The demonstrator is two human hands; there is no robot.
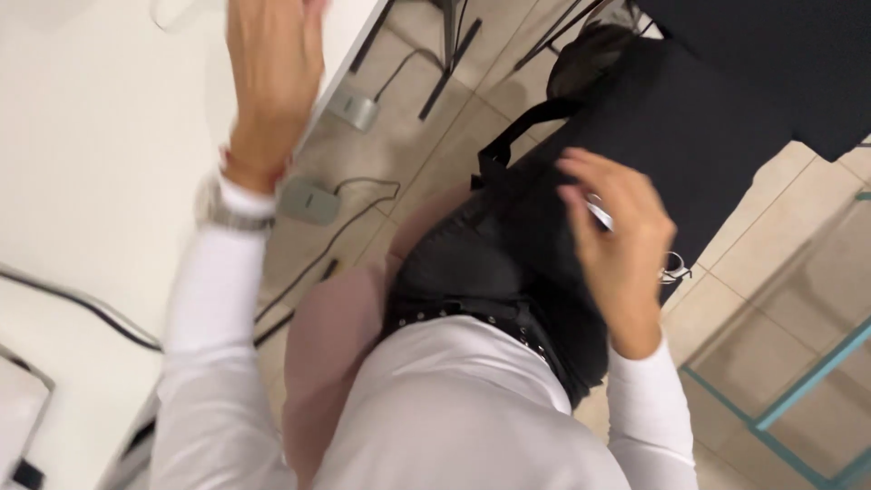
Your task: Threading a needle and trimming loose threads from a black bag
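White sleeves and a white shirt front (pixel 454 408) fill the near edge of the view, with a studded black belt (pixel 472 313) across the waist just beyond. On the lap lies a black bag (pixel 481 245), its strap (pixel 522 127) looping toward the far side over the tiled floor (pixel 780 263).

At the right, the right hand (pixel 617 236) hovers over the bag's right side, fingers curled narrowly around a small pale object (pixel 599 213) (too blurred to tell what it is). A thin metal ring or clasp (pixel 676 268) shows just right of that hand.

At the left, the left hand (pixel 272 63) reaches far out to the edge of the white table (pixel 91 163), fingers fairly spread and flat; whether it touches anything there I cannot tell, since motion blurs it. A metal wristwatch (pixel 222 209) sits at its cuff.

Dark cables (pixel 336 236) and two grey boxes (pixel 308 200) lie on the floor between table and lap. A teal metal frame (pixel 798 390) stands at the near right.
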